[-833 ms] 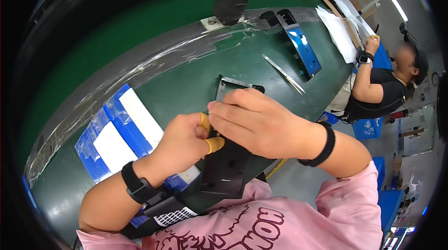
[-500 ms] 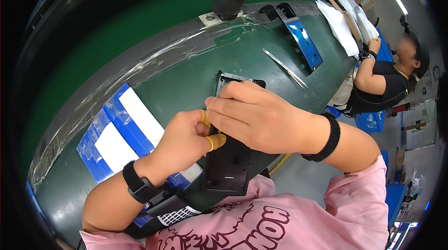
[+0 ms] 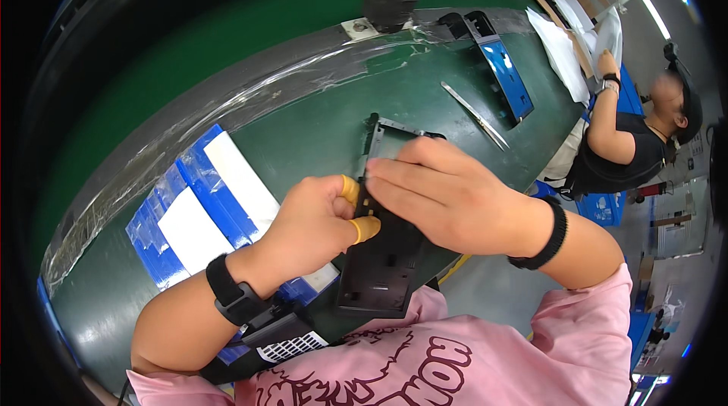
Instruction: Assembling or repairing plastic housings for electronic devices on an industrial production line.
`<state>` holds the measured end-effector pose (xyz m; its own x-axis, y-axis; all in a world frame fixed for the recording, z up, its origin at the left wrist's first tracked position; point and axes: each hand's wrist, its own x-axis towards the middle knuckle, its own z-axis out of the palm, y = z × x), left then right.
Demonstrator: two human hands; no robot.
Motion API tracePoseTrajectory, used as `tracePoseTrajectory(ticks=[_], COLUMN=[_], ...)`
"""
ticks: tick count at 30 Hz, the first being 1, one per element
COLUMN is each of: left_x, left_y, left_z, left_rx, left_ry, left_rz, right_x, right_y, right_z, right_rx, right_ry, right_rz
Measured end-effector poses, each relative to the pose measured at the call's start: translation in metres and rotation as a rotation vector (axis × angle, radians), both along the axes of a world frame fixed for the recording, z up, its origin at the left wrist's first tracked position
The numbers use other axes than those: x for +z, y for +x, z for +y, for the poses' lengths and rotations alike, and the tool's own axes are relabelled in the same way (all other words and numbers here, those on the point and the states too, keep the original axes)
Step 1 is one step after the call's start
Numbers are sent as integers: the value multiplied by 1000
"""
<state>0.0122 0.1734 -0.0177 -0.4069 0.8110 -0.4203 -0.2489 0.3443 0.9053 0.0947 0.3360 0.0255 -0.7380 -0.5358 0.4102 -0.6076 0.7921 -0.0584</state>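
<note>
A long black plastic housing (image 3: 375, 277), with an open frame at its far end, is held in front of my body, slanting away from me. My left hand (image 3: 307, 220), with yellow finger cots on thumb and forefinger, pinches its left edge. Across the housing's middle lies my right hand (image 3: 447, 194), fingers together and curled over it, the fingertips meeting the left edge by my left forefinger. The right thumb is hidden beneath. Whether a small part sits between the fingertips cannot be made out.
Metal tweezers (image 3: 474, 114) lie beyond my right hand, beside another black housing with blue film (image 3: 506, 78). Blue bins (image 3: 155, 247) with white sheets stand at left. A sheet of white labels (image 3: 292, 347) is near my body. A post (image 3: 390, 0) rises at the back; a co-worker (image 3: 614, 148) handles white sheets at right.
The whole view has shifted slightly, so things appear a little further right. Both hands keep hold of the housing, with a bit more gap between my left hand's yellow-tipped fingers and the right fingertips.
</note>
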Motion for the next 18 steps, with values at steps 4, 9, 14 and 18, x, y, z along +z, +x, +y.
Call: tracePoseTrajectory(ticks=[4, 9, 14, 18], left_x=[2, -10, 2, -3], left_y=[1, 1, 3, 2], left_z=[3, 1, 2, 5], left_rx=[-29, -12, -28, -26], left_ry=[-42, 73, -48, 5], left_rz=[35, 39, -7, 30], right_x=[-1, -4, -2, 5], right_y=[1, -11, 5, -8], right_z=[3, -11, 3, -6], right_rx=[-9, -19, -5, -14], right_ry=[14, -57, -31, -70], right_rz=[35, 2, -2, -107])
